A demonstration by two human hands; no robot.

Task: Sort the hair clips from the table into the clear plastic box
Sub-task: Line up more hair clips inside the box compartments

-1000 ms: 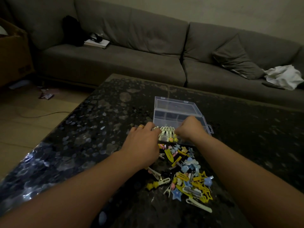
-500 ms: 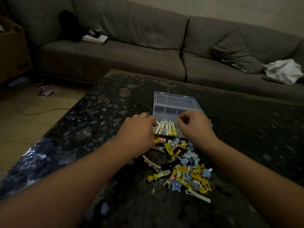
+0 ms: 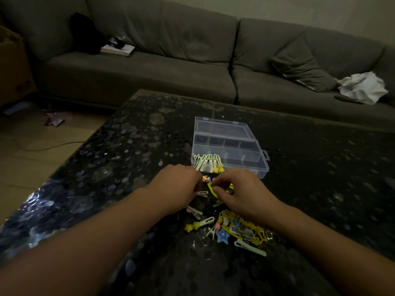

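A long grey sofa (image 3: 149, 67) runs along the far wall, and in front of it stands the dark speckled table (image 3: 106, 167). On it, the clear plastic box (image 3: 229, 146) lies open, lid folded away to the far side, its long axis running left to right. A row of pale clips (image 3: 206, 161) sits in its near-left compartment, lying near-to-far with their coloured ends toward me. Just near of the box lies the loose pile of hair clips (image 3: 233, 227). Both hands work at the pile's far edge: the left hand (image 3: 175, 189) has fingers curled, though whether it holds anything I cannot tell; the right hand (image 3: 239, 193) seems to pinch a yellow clip (image 3: 211, 186). The heap is tangled, so I'd guess lifting one could drag others across the slick top.
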